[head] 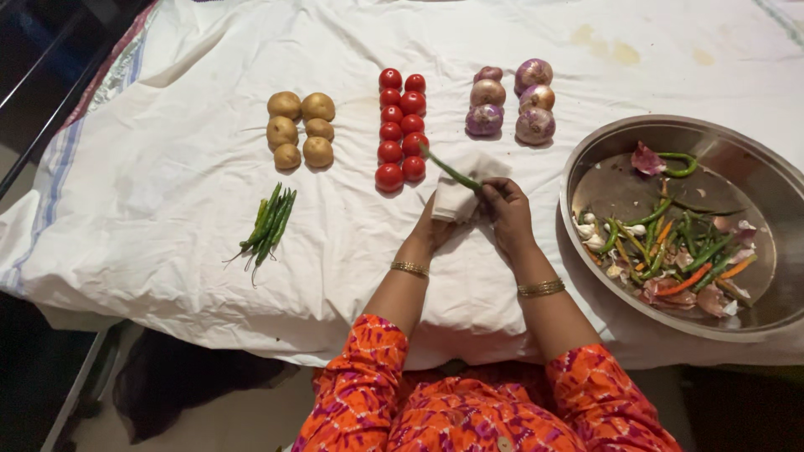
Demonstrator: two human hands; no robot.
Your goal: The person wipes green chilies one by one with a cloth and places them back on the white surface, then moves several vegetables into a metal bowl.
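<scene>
Head view: right hand (507, 213) pinches a green chilli (450, 170) while left hand (431, 228) grips a white cloth (461, 197) around it, beside rows of tomatoes (400, 128).

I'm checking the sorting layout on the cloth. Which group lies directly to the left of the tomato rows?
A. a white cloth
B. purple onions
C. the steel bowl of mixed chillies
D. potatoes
D: the potatoes sit in two short rows left of the tomatoes, while the onions lie on the tomatoes' right.
</scene>
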